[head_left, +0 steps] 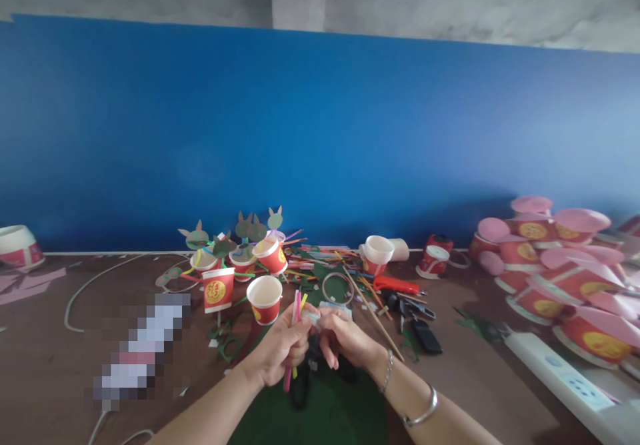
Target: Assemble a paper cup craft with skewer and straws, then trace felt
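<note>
Near the middle of the bench's near edge, the left hand point(277, 351) is closed around a small bundle of straws point(297, 306), pink and yellow. Their tips stand up above the fist and a pink end pokes out below it. The right hand point(345, 338) sits just beside it with the fingers curled in towards the straws. A small pale scrap point(313, 314) shows where the two hands' fingertips meet, but I cannot tell whether the right fingers are clamped on it. Two bracelets point(424, 413) circle the right wrist. Below both hands a sheet of green felt point(330, 411) lies against the near edge. Just beyond the left hand an open red paper cup point(265, 298) stands upright, and behind it a cluster of cups with green rabbit cut-outs point(240, 241) sits toward the far edge. A thin ring point(325, 283) lies beyond the right hand. To its right are a red cutter point(395, 285), a long wooden stick point(375, 315) and a black key fob point(426, 335). A heap of cups with pink lids point(555, 258) fills the far right corner, and a white power strip point(565, 375) runs along the right edge. A white cable point(85, 285) curves over the left part.
</note>
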`<state>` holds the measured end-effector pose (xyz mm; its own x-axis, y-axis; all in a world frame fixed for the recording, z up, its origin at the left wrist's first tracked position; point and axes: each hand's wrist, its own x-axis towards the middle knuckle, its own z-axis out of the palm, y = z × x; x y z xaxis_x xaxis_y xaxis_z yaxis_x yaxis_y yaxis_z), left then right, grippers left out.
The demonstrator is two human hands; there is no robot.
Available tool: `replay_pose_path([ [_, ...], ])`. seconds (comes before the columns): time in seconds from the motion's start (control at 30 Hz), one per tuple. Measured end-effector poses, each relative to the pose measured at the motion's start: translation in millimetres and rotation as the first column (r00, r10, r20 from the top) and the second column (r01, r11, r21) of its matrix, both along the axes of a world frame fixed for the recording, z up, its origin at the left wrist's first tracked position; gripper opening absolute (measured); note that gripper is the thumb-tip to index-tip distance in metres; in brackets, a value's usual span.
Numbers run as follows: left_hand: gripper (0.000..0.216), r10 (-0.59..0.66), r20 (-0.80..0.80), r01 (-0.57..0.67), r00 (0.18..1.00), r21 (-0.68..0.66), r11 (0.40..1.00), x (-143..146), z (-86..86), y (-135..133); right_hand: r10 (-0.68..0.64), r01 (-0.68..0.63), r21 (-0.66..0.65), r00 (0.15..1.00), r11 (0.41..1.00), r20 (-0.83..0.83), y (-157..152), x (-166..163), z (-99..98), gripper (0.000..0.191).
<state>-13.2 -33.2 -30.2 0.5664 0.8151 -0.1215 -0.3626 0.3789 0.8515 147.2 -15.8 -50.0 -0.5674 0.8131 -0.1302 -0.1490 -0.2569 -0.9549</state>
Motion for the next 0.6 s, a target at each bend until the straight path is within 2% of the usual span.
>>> replay_pose_path([
  [0.17, 0.044, 0.0, 0.005, 0.0, 1.0, 0.006, 1.0, -0.3, -3.7, 0.9, -0.004, 0.005, -0.01, 1.0, 1.0, 0.02, 0.5, 0.9, -0.5, 0.034],
  [0.47, 0.043, -0.003, 0.023, 0.003, 1.0, 0.007, 1.0, -1.2, -4.0, 0.8, -0.004, 0.004, 0.004, 1.0, 1.0, -0.004, 1.2, 1.9, -3.3, 0.024],
  [0.6, 0.043, -0.009, 0.007, 0.009, 1.0, 0.024, 1.0, -1.1, -3.0, 0.7, 0.029, -0.03, -0.022, 0.999, 0.999, -0.024, 0.2, 2.8, -3.1, 0.029],
])
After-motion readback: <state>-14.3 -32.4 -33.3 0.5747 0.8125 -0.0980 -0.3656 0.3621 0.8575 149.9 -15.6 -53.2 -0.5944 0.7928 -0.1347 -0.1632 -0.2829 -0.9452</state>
